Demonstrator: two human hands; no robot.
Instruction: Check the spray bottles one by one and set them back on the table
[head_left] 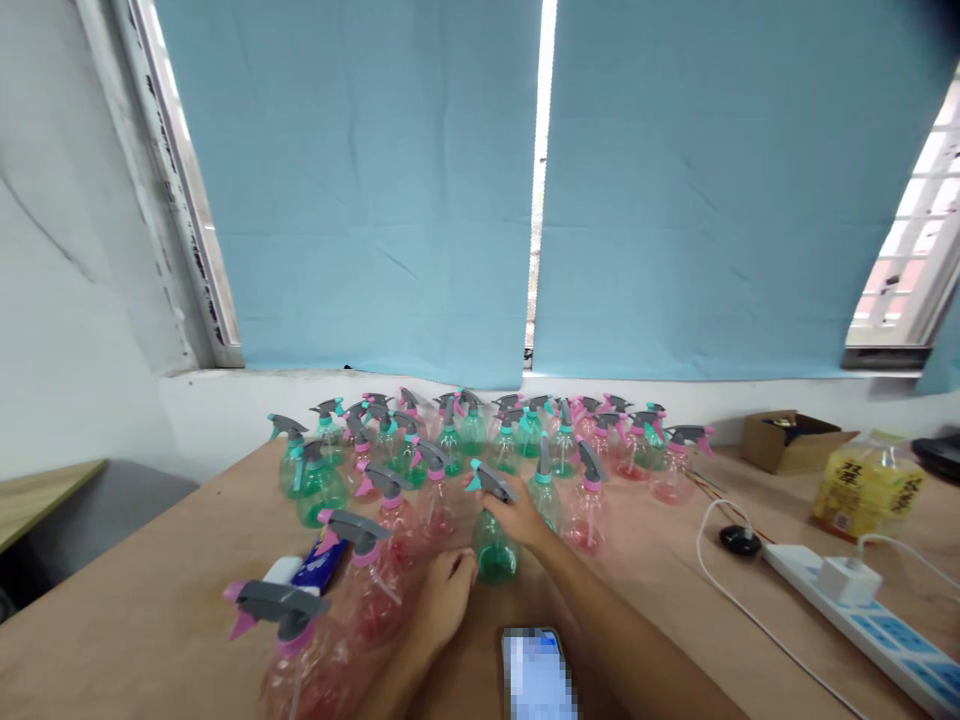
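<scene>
My right hand [517, 516] is wrapped round the neck of a green spray bottle [498, 562], just under its grey trigger head with a teal nozzle. The bottle stands upright on the table, and part of its upper body is covered by the fingers. Close to its left side is my left hand [448, 592], its fingers curled in; anything inside them is hidden. Left of that hand stand a pink spray bottle [375, 600] and a nearer pink one [311, 670]. Just beyond my right hand are another green bottle [545, 500] and a pink bottle [586, 515].
Several more green and pink spray bottles [450, 445] crowd toward the wall. A phone [538, 675] lies in front of me, and a blue packet [321, 566] lies left. Rightward are a power strip [862, 610], a cable, a yellow-labelled jug [870, 485] and a cardboard box [787, 448].
</scene>
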